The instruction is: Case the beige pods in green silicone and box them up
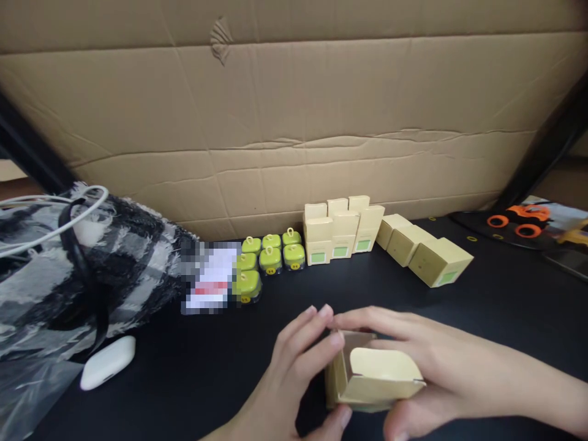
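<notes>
Between my two hands is a small cream cardboard box [376,392], its top end open and a rounded flap standing up toward me. My left hand [301,367] grips the box's left side, with fingers at the far edge and thumb at the near bottom. My right hand [441,358] wraps around the right side, index finger along the far rim, thumb low in front. The inside of the box shows only in part, so I cannot tell what it holds. Beyond my hands stand several small green lidded cases [270,260] with loop handles.
Several open-topped cream boxes [341,236] stand at the back, and closed ones [438,260] lie to their right. A white earphone case [108,362], a black-and-white checked cloth bundle [133,263] and cables lie left. An orange toy car [519,220] sits far right. A cardboard wall [285,98] rises behind.
</notes>
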Tool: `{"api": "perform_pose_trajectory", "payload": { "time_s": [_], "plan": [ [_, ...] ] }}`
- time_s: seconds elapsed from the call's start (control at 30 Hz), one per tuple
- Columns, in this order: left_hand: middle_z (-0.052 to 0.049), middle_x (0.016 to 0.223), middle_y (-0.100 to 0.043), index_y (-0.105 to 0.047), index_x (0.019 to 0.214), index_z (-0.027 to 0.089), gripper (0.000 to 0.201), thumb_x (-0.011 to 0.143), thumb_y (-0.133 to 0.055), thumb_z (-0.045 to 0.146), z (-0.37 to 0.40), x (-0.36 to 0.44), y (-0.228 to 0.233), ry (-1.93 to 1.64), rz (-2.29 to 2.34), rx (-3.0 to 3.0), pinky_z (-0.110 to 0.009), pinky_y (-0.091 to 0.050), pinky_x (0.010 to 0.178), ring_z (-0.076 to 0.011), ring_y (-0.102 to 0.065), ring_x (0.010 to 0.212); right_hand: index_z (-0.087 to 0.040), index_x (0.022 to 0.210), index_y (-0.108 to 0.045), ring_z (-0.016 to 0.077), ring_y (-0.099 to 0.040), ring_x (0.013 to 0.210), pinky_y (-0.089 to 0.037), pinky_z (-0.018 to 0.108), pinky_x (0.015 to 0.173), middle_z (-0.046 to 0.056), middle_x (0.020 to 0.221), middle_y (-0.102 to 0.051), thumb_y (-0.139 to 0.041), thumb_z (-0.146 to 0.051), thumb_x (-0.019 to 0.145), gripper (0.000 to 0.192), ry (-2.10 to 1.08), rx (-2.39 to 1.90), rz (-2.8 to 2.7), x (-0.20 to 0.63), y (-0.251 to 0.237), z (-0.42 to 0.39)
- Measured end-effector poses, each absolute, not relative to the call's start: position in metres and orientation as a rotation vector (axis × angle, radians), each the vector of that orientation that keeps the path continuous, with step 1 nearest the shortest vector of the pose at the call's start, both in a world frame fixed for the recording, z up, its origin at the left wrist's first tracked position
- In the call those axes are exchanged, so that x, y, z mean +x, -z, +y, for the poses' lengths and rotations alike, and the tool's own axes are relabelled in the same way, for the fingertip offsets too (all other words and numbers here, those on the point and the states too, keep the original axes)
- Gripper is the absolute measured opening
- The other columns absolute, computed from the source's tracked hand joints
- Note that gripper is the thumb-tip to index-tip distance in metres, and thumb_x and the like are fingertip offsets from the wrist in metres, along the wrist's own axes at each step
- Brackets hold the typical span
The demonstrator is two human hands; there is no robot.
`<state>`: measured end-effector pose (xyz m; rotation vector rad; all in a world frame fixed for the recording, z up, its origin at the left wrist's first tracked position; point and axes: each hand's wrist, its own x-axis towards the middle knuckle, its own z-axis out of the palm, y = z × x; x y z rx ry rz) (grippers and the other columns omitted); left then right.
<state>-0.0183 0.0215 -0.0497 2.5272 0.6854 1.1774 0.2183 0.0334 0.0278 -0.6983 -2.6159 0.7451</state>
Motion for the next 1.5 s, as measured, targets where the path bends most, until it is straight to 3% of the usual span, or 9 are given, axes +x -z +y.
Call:
{"api": "perform_pose_trajectory", "payload": {
  "time_s": [0.13, 0.3, 0.47, 0.57, 0.83, 0.97, 1.17, 1.37, 1.5],
  "plan": [
    [-0.012, 0.125, -0.058, -0.038, 0.132, 0.026, 0.059, 0.078, -0.061, 0.016, 0.02, -0.019, 0.048, -1.198, 0.63, 2.553, -0.042, -0.045, 0.102, -0.0271, -0.049, 0.126, -0.02, 0.113, -0.066, 0.0221, -0.06, 0.105, -0.051, 0.027, 0.087, 0.011, 0.122, -0.057, -0.068, -0.056, 0.076, 0.051, -0.668, -0.712, -2.565, 0.219, -0.031, 0.031],
    [-0.009, 0.109, -0.054, -0.05, 0.105, 0.025, 0.02, 0.085, -0.051, 0.03, 0.015, -0.021, 0.045, -1.214, 0.738, 2.303, -0.043, -0.046, 0.098, -0.0283, -0.051, 0.117, -0.018, 0.071, -0.067, 0.0187, -0.056, 0.076, -0.049, 0.032, 0.071, 0.008, 0.084, -0.059, -0.016, -0.065, 0.093, 0.073, -0.654, -0.806, -2.449, 0.226, -0.037, 0.03],
    [-0.007, 0.107, -0.054, -0.051, 0.099, 0.026, 0.014, 0.094, -0.042, 0.036, 0.019, -0.024, 0.044, -1.168, 0.646, 2.336, -0.036, -0.048, 0.094, -0.024, -0.055, 0.111, -0.019, 0.068, -0.06, 0.0127, -0.058, 0.072, -0.047, 0.021, 0.061, 0.001, 0.084, -0.056, -0.07, -0.04, 0.08, 0.026, -0.753, -1.05, -2.401, 0.224, -0.033, 0.021],
    [-0.007, 0.108, -0.052, -0.049, 0.103, 0.027, 0.027, 0.088, -0.051, 0.05, 0.021, -0.023, 0.047, -1.173, 0.615, 2.334, -0.036, -0.05, 0.093, -0.0264, -0.055, 0.113, -0.021, 0.082, -0.06, 0.0158, -0.06, 0.078, -0.05, 0.022, 0.065, 0.0, 0.093, -0.057, -0.09, -0.033, 0.052, 0.044, -0.753, -1.127, -2.456, 0.221, -0.033, 0.015],
    [-0.009, 0.117, -0.042, -0.036, 0.134, 0.031, 0.081, 0.066, -0.076, 0.05, 0.013, -0.021, 0.06, -1.157, 0.89, 2.205, -0.035, -0.058, 0.076, -0.0294, -0.058, 0.107, -0.025, 0.086, -0.045, 0.012, -0.06, 0.087, -0.05, 0.019, 0.073, -0.002, 0.105, -0.054, -0.084, -0.03, 0.065, 0.045, -0.765, -1.151, -2.307, 0.205, -0.007, 0.01],
    [-0.011, 0.132, -0.041, -0.035, 0.132, 0.033, 0.081, 0.065, -0.078, 0.049, 0.013, -0.02, 0.051, -1.087, 0.811, 2.177, -0.045, -0.051, 0.094, -0.0331, -0.052, 0.121, -0.024, 0.091, -0.048, 0.0138, -0.061, 0.088, -0.05, 0.022, 0.075, 0.0, 0.107, -0.056, -0.081, -0.034, 0.066, 0.043, -0.67, -0.909, -2.328, 0.21, -0.007, 0.014],
    [-0.005, 0.115, -0.055, -0.034, 0.127, 0.035, 0.078, 0.066, -0.081, 0.04, 0.014, -0.017, 0.046, -1.013, 0.773, 2.057, -0.037, -0.054, 0.081, -0.0245, -0.065, 0.097, -0.018, 0.103, -0.055, 0.0139, -0.061, 0.092, -0.051, 0.025, 0.082, 0.005, 0.097, -0.063, -0.049, -0.025, 0.094, 0.012, -0.544, -0.766, -2.26, 0.192, -0.034, 0.06],
    [-0.007, 0.118, -0.052, -0.037, 0.118, 0.034, 0.072, 0.063, -0.082, 0.041, 0.022, -0.017, 0.067, -1.076, 0.548, 2.136, -0.034, -0.051, 0.081, -0.0268, -0.061, 0.106, -0.013, 0.119, -0.053, 0.0273, -0.056, 0.105, -0.049, 0.042, 0.089, 0.013, 0.112, -0.061, -0.072, -0.035, 0.08, 0.049, -0.241, -0.681, -2.525, 0.107, -0.015, 0.119],
    [-0.008, 0.122, -0.05, -0.034, 0.116, 0.033, 0.072, 0.062, -0.082, 0.039, 0.024, -0.019, 0.073, -1.035, 0.558, 2.18, -0.032, -0.05, 0.079, -0.0274, -0.062, 0.104, -0.008, 0.11, -0.057, 0.0316, -0.055, 0.105, -0.047, 0.05, 0.087, 0.017, 0.11, -0.059, -0.067, -0.043, 0.083, 0.046, -0.133, -0.81, -2.522, 0.074, 0.005, 0.129]
  ]
}}
